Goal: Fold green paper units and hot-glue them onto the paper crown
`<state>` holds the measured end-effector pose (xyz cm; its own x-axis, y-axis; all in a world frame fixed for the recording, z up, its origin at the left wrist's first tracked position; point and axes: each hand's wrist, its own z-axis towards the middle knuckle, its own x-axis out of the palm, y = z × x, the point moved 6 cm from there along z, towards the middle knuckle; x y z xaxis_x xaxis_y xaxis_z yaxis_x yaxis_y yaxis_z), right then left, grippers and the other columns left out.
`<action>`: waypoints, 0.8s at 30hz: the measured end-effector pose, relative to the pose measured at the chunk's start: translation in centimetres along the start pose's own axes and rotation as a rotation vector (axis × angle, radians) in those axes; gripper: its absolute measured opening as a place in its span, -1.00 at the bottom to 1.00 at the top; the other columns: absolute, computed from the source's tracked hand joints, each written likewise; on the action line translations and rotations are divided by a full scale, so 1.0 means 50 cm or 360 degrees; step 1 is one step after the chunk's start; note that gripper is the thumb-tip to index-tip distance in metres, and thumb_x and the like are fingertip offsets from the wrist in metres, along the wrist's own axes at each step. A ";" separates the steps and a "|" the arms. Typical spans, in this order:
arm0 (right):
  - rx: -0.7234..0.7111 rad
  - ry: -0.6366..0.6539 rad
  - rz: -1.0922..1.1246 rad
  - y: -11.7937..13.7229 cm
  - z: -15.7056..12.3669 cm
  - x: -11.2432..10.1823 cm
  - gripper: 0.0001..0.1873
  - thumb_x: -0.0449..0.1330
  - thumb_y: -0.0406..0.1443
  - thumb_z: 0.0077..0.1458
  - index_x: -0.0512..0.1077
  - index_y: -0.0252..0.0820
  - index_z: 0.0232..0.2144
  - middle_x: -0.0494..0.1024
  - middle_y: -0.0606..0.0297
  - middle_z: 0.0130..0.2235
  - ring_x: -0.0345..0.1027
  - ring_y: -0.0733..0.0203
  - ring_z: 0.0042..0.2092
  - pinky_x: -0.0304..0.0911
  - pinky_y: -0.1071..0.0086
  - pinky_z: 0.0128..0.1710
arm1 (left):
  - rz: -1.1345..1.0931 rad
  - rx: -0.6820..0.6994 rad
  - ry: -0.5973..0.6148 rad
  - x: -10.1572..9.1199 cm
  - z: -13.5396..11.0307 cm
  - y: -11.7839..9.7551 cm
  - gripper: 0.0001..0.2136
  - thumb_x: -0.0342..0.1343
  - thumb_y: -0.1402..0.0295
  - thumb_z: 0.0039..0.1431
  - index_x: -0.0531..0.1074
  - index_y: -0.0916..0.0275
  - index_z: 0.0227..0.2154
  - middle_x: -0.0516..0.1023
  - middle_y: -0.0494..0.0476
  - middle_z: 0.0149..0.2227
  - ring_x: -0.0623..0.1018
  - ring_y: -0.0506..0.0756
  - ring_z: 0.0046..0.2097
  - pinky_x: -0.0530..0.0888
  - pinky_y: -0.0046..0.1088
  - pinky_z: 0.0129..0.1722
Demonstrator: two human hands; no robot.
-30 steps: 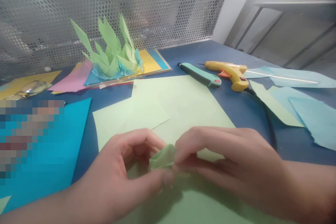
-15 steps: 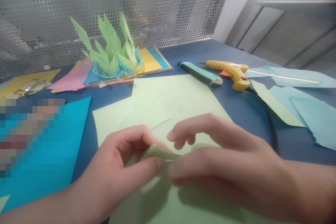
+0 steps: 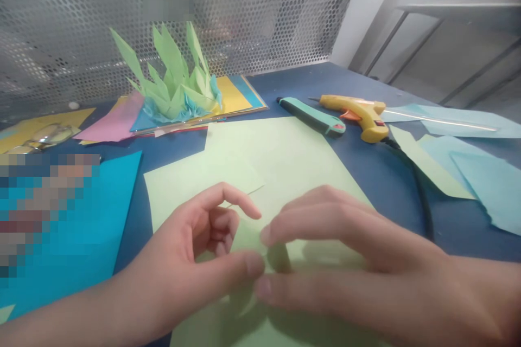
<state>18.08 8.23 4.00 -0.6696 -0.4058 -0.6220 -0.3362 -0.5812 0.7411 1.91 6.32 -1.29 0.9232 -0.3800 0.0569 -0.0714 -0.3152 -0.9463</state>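
Near the middle, a small green paper piece (image 3: 245,236) is sitting between the hands, above pale green sheets (image 3: 280,157), the fingers partly hiding it. The left hand (image 3: 175,265) is parting index from thumb; whether its curled fingers are gripping, I cannot tell. The right hand (image 3: 366,249) is keeping index and thumb apart. A blue sheet (image 3: 118,200) is lying left; a black cord (image 3: 421,195), teal cutter (image 3: 311,115) and yellow glue gun (image 3: 358,111) are lying right; a green paper plant (image 3: 171,81) is standing far left. Compared with earlier, the left index is lifting clear, the right index is reaching lower, and the piece is showing a broader face.
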 end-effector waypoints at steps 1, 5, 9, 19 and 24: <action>-0.0078 0.0035 -0.0059 0.007 -0.006 0.001 -0.88 0.32 -0.17 0.23 0.57 0.09 -0.16 0.62 0.44 -0.31 0.57 0.29 -0.29 0.50 0.50 -0.19 | -0.0029 -0.0009 0.0019 0.001 -0.001 0.002 -0.75 0.36 0.25 0.13 0.39 0.04 -0.21 0.37 -0.13 -0.43 0.34 0.00 -0.37 0.32 -0.58 -0.40; -0.0375 0.0068 -0.0224 0.020 -0.031 0.007 -0.83 0.18 -0.21 0.36 0.59 0.13 -0.12 0.65 0.38 -0.28 0.58 0.27 -0.22 0.49 0.52 -0.20 | -0.0101 -0.0013 0.0011 0.002 -0.002 0.001 -0.72 0.38 0.39 0.06 0.41 0.04 -0.23 0.35 -0.14 -0.45 0.31 -0.03 -0.40 0.30 -0.63 -0.43; -0.0584 -0.0078 -0.0252 0.027 -0.034 -0.003 -0.78 0.14 -0.25 0.37 0.62 0.07 -0.19 0.65 0.32 -0.32 0.58 0.19 -0.22 0.50 0.47 -0.22 | 0.0014 0.0048 -0.0060 -0.001 -0.002 -0.010 -0.78 0.39 0.40 0.06 0.52 0.03 -0.26 0.31 -0.14 -0.48 0.32 -0.05 -0.42 0.33 -0.67 -0.43; -0.0459 -0.0189 -0.0267 0.011 -0.004 0.006 -0.87 0.28 -0.43 0.20 0.60 -0.20 -0.37 0.49 0.23 -0.29 0.41 0.26 -0.24 0.42 0.46 -0.18 | 0.0211 0.0173 -0.0294 -0.007 -0.003 -0.010 -0.87 0.38 0.25 0.11 0.65 0.02 -0.25 0.60 -0.03 -0.40 0.54 0.01 -0.35 0.48 -0.60 -0.36; -0.0098 -0.0171 0.0007 -0.018 0.004 0.012 -0.84 0.35 -0.50 0.01 0.58 -0.17 -0.49 0.49 0.32 -0.34 0.45 0.35 -0.32 0.34 0.58 -0.39 | 0.0123 0.0146 -0.0150 0.011 0.001 -0.009 -0.68 0.43 0.51 -0.02 0.64 -0.06 -0.24 0.67 -0.14 -0.33 0.61 -0.01 -0.29 0.52 -0.65 -0.30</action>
<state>17.85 8.65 3.02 -0.7392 -0.3323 -0.5858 -0.2939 -0.6235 0.7245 2.47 6.31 -0.84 0.9480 -0.3152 -0.0436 -0.1132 -0.2059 -0.9720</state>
